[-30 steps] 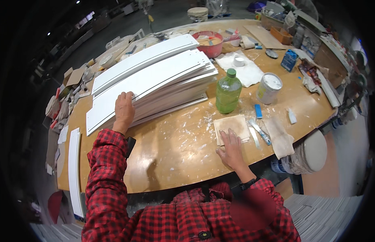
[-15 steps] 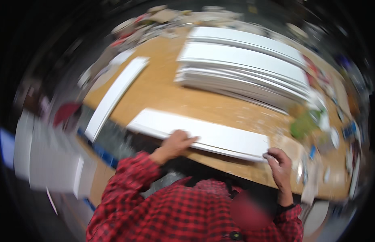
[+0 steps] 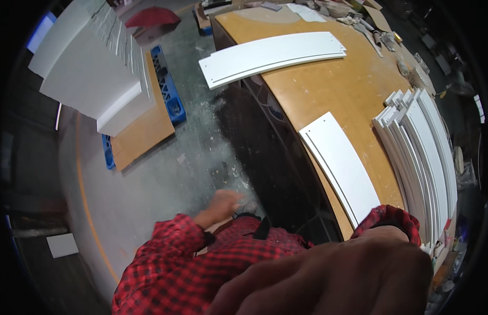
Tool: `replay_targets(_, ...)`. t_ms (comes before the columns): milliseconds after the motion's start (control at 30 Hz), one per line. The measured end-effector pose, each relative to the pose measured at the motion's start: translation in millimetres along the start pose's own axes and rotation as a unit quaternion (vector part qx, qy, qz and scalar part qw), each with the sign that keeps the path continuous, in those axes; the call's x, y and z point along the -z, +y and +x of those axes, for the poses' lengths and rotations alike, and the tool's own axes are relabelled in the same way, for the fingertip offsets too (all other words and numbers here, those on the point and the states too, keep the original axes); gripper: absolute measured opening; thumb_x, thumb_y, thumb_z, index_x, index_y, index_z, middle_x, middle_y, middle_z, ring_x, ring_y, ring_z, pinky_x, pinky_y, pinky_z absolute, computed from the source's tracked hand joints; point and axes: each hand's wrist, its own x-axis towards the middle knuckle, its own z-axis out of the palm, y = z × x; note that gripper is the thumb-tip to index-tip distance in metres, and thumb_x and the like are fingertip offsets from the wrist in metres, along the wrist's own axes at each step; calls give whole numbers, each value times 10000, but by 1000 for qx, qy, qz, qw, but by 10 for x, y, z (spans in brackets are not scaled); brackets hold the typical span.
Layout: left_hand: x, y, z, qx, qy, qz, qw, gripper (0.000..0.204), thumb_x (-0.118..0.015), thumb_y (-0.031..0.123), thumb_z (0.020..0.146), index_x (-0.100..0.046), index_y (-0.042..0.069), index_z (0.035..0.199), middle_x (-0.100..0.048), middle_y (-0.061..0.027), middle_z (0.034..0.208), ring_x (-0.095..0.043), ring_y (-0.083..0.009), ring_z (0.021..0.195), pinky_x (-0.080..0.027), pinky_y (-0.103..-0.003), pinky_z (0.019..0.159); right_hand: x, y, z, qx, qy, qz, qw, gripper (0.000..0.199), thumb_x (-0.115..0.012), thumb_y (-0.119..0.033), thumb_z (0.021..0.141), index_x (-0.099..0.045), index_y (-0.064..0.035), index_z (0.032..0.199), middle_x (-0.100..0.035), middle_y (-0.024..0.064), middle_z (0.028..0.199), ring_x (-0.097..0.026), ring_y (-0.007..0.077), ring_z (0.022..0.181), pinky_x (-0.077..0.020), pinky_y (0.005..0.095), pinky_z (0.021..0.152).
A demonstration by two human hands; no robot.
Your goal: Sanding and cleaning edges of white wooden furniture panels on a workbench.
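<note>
A white board [image 3: 345, 170] with a dark groove along one long side lies flat at the near edge of the wooden table [image 3: 354, 84], touched by neither hand. My left hand [image 3: 220, 208] hangs over the floor close to my body, its fingers blurred. Raised very close to the camera, my right hand [image 3: 333, 281] looks large, dark and smeared, and its fingertips are cut off by the lower edge. Nothing can be made out in either hand. Further off, more white boards [image 3: 275, 55] lie together, their left end jutting past the table's edge.
A stack of white boards [image 3: 422, 157] stands at the table's right. On the floor to the left, large white panels [image 3: 92, 73] and a brown sheet [image 3: 141, 139] rest on a blue pallet [image 3: 173, 102]. Clutter [image 3: 367, 26] lines the table's far rim, beyond which stands a red object [image 3: 152, 17].
My view has turned to the left, toward the floor and pallet. Both hands have come off the near board: the left to my side, the right up close to the camera.
</note>
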Motion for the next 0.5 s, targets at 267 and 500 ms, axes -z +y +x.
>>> replay_targets(267, -342, -1076, -1524, 412, 5, -178, 894, 409, -675, 210, 742, -598, 19, 1095, -649, -153, 896, -624, -262, 816, -480, -344, 745, -205, 516, 505, 64, -133, -112, 983, 266, -594, 56, 739, -588, 2, 999, -638, 147, 905, -617, 230, 818, -471, 348, 763)
replay_targets(500, -895, -1142, -1778, 473, 26, -288, 833, 415, -667, 219, 778, -588, -2, 1120, -656, -158, 919, -621, -196, 842, -468, -279, 770, -225, 812, 515, 53, -137, -162, 976, 258, -589, 38, 744, -595, -11, 997, -638, 141, 901, -613, 237, 820, -470, 352, 762)
